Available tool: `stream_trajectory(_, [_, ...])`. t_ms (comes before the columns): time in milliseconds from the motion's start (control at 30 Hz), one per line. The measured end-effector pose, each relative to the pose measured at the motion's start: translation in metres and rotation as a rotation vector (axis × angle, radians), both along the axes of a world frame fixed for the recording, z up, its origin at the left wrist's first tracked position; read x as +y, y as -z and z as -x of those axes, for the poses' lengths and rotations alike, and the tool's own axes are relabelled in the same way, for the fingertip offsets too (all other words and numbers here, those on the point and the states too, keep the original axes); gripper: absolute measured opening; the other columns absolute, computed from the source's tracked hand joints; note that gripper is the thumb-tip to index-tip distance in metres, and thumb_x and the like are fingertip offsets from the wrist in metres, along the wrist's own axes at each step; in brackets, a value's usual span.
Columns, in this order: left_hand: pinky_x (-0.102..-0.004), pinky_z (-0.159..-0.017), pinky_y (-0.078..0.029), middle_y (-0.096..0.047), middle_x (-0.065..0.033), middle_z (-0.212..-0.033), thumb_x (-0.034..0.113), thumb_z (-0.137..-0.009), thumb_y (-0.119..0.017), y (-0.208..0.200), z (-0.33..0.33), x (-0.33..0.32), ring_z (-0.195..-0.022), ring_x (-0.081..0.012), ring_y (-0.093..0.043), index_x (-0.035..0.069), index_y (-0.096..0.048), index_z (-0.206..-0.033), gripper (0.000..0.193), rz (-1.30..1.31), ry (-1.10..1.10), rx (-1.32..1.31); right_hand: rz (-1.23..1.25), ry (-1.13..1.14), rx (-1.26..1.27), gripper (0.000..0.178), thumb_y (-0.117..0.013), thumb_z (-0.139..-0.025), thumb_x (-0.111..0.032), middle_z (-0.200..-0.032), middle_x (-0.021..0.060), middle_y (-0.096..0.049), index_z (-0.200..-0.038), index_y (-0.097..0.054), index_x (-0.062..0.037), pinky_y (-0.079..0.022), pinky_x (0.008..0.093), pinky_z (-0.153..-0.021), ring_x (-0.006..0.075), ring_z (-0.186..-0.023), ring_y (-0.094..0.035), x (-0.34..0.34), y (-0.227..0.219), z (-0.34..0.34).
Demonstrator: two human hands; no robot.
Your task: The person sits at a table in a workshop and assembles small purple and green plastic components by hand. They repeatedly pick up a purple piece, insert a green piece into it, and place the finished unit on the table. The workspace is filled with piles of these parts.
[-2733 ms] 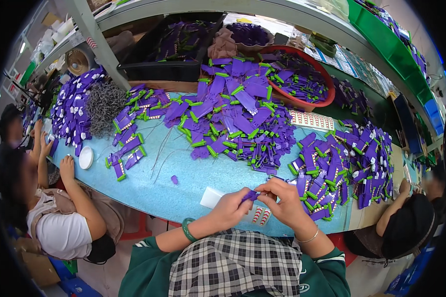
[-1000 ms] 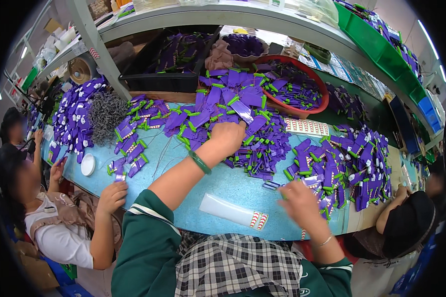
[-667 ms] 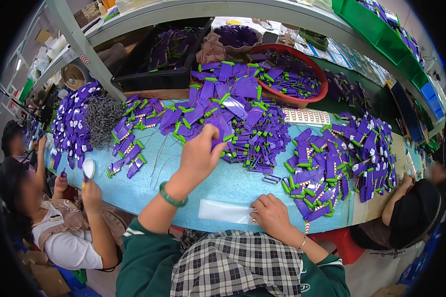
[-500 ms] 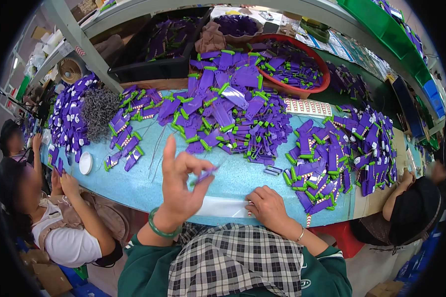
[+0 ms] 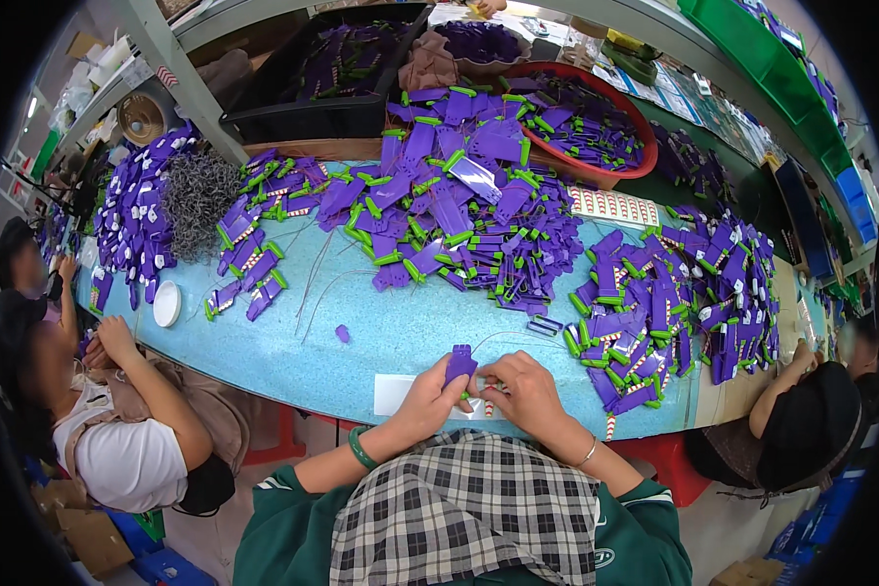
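Note:
My left hand (image 5: 428,398) is closed on a flat purple plastic piece (image 5: 460,362) with a green end, held upright over the near edge of the table. Close beside it, my right hand (image 5: 525,393) has its fingertips pinched together at the piece's lower right side. What they grip is too small to make out. Beneath both hands lies a white backing sheet (image 5: 391,394), and a red-and-white striped sticker (image 5: 489,408) shows between them. A thin wire arcs from near the piece toward the right.
A large heap of purple-and-green pieces (image 5: 459,210) lies ahead, another heap (image 5: 654,303) to the right. Farther back stand a red basin (image 5: 645,161) and a black crate (image 5: 303,122). A white round dish (image 5: 167,304) sits left. People work on both sides.
My left hand has come down from its raised position to meet the right, now with a purple piece in it. A small purple bit now lies on the table at left.

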State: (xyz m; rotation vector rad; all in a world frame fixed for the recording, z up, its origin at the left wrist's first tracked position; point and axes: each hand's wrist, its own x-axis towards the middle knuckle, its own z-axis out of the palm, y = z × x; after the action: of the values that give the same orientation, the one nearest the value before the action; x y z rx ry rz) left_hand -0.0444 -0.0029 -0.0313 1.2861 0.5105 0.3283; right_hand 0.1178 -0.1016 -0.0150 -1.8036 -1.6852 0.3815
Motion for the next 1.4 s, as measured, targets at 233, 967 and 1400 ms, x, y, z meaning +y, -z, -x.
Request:
stream_trajectory(233, [-0.0273, -0.069, -0.055, -0.060, -0.0094, -0.091, 0.010, -0.098, -0.042, 0.001, 0.004, -0.008, -0.080, -0.0143, -0.062, -0.003, -0.045, -0.113, 0.020, -0.155, -0.018, 0.036, 0.123, -0.034, -0.204, 0.020, -0.075, -0.068, -0.021, -0.082, 0.0018, -0.054, -0.082, -0.064, -0.0125, -0.036, 0.0355, -0.068, 0.0206, -0.083, -0.052, -0.002, -0.018, 0.000])
stream_trajectory(967, [-0.0248, -0.065, -0.053, -0.061, -0.0064, -0.086, 0.009, -0.095, -0.051, -0.001, 0.001, -0.004, -0.073, -0.0109, -0.061, -0.002, -0.053, -0.108, 0.018, 0.001, -0.035, 0.019, 0.062, -0.044, 0.513, 0.009, -0.068, -0.075, -0.004, -0.085, 0.0067, -0.066, -0.082, -0.062, -0.0048, -0.046, 0.0340, -0.079, 0.0216, -0.085, -0.060, -0.003, -0.018, -0.017])
stream_trajectory(1400, [-0.0257, -0.055, -0.049, -0.063, -0.0069, -0.083, 0.010, -0.092, -0.058, -0.035, -0.008, 0.008, -0.068, -0.0122, -0.060, -0.001, -0.058, -0.103, 0.016, 0.136, -0.003, -0.078, -0.109, 0.091, 0.654, 0.015, -0.069, -0.079, -0.010, -0.097, 0.0072, -0.063, -0.090, -0.061, -0.0035, -0.046, 0.0308, -0.076, 0.0197, -0.090, -0.059, 0.005, -0.047, -0.001])
